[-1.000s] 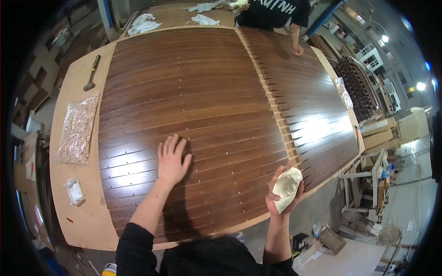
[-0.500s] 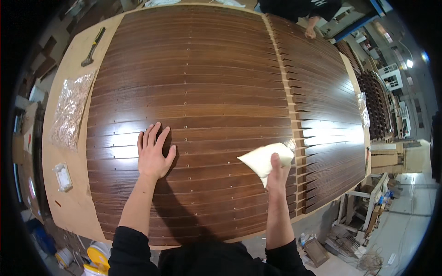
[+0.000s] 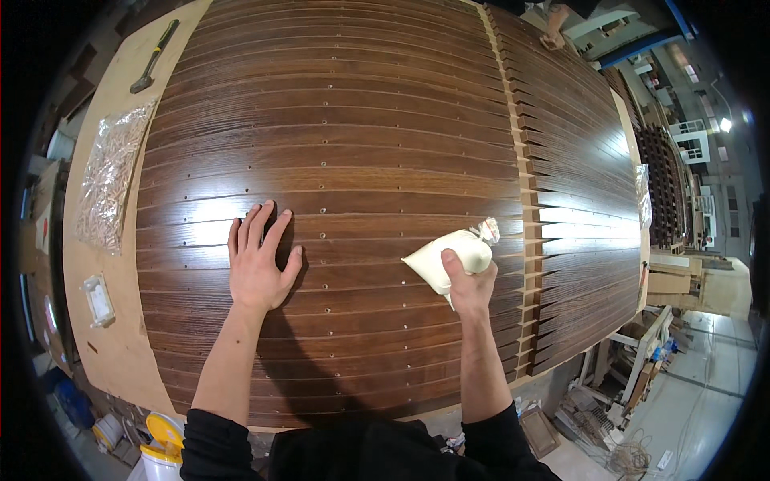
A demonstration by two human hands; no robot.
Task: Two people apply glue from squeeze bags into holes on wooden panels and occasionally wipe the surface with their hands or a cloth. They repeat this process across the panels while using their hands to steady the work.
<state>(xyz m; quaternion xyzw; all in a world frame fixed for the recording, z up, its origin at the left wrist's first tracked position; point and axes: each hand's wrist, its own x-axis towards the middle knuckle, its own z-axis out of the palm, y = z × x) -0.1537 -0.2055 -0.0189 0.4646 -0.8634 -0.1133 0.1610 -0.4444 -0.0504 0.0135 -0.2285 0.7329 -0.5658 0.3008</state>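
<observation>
Brown wood-grain boards (image 3: pixel 385 192) lie side by side across the table, with small holes in rows along them. My left hand (image 3: pixel 261 260) rests palm down on the boards, its fingers spread and nothing in it. In my right hand (image 3: pixel 472 284) is a cream-filled plastic bag (image 3: pixel 451 255), cone-shaped and tied at its upper right end. Its pointed tip is directed left, just over the boards near one row of holes. Whether the tip touches the wood I cannot tell. The thumb presses on top of the bag, and the other fingers are mostly hidden.
On the pale left board edge lie a hammer (image 3: pixel 154 56), a clear bag of small wooden dowels (image 3: pixel 116 180) and a small white tray (image 3: pixel 99 301). More brown boards (image 3: pixel 577 216) stretch out at right. Another person's hand (image 3: pixel 553 28) is at the far right. A yellow-lidded bucket (image 3: pixel 163 445) stands lower left.
The bag in my right hand has shifted slightly left and turned, bringing its tied end into fuller view. My left hand stays flat on the boards. The whole view has shifted a little.
</observation>
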